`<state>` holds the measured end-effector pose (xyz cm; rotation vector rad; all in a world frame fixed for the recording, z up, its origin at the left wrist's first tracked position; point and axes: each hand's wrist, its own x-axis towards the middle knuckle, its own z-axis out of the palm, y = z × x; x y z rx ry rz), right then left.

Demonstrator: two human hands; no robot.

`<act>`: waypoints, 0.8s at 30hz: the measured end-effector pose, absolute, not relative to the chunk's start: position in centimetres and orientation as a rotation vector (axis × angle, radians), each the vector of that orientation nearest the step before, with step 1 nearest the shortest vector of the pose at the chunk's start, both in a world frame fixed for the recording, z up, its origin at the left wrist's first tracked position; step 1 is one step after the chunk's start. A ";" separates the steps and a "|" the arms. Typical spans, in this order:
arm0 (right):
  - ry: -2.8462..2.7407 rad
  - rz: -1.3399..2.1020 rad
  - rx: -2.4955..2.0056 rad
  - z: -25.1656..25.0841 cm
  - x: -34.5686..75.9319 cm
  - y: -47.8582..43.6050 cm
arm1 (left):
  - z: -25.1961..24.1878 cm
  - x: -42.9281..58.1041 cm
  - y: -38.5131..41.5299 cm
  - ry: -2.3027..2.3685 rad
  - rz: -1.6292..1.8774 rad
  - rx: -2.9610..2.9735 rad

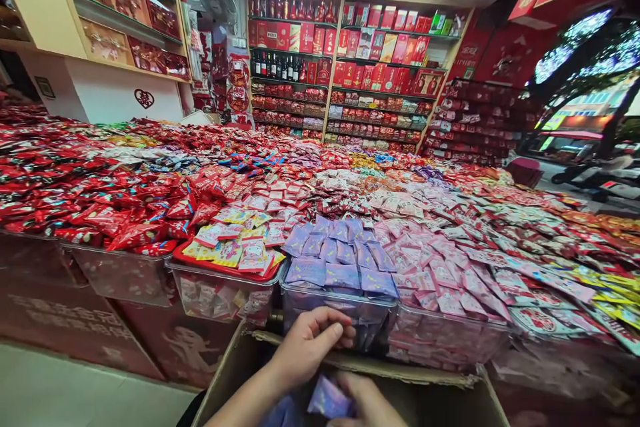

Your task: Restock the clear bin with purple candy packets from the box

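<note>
Red packets heap over bins at far left, nothing of mine near them. Next along, yellow-and-pink packets sit in a red tray. Below, my cardboard box stands open against the bins; loose purple packets show dimly inside, so some are left, count not visible. My left hand hangs over the box's far edge, fingers curled, thumb close to them; no packet shows there, can't tell if they're fully closed. Just right and lower, a single purple packet is over the box, pinched, as it seems, by my right hand; blurred, exact grip unclear. Beyond, laid-out purple packets top a clear bin. I'd call this well along: front rows line up flat, side by side, back ones less even. They're small, shiny, pillow-shaped, violet-blue with paler marks, ends crimped; print too small to read. Right again, pink packets butt up against them, more loosely spread.
</note>
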<state>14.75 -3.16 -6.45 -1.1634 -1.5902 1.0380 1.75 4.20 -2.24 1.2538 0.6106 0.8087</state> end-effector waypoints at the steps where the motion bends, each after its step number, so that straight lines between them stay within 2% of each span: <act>1: -1.595 1.077 -1.208 -6.0 15.4 -3.6 | -1.9 1.8 4.1 0.600 0.800 1.227; 7: -1.320 1.092 -1.318 -2.9 16.9 -4.3 | -0.9 2.6 3.1 0.574 0.660 1.449; 17: -1.002 1.260 -1.054 -3.4 16.1 -4.4 | -1.6 3.4 2.3 0.611 0.665 1.228; 19: -1.101 1.088 -1.108 -3.6 16.4 -4.7 | -1.6 3.5 2.1 0.598 0.695 1.256; 24: -1.529 0.271 -1.171 -4.1 17.5 -5.2 | -1.4 3.4 1.7 0.714 0.686 1.271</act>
